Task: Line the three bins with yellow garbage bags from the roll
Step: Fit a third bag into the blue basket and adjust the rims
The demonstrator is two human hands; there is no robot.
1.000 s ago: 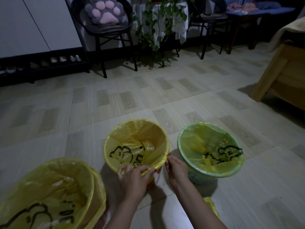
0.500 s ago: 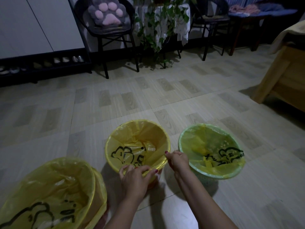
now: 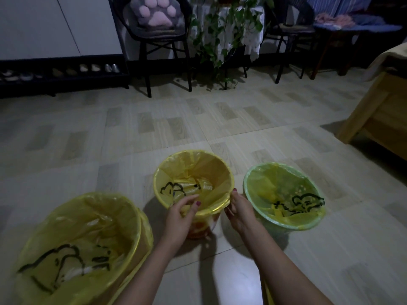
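While both hands worked at its near rim, the middle bin (image 3: 202, 225) stood on the floor (image 3: 154, 128) between the left bin (image 3: 143, 238) and the green bin (image 3: 284, 227), each already draped with a yellow bag (image 3: 209, 172). The left hand (image 3: 179, 219) pinched the folded-over film at the rim between thumb and fingers; the right hand (image 3: 239, 211) lay against the rim's right side, fingers curled down over the bag's edge, though whether they truly gripped it could not be told. Such film was judged light, limp and slippery, liable to tear or slip inward, and best taken at the doubled cuff. A yellow scrap (image 3: 267, 292), perhaps the roll, was cut off at the bottom edge; the dim light obscured the middle bin's base
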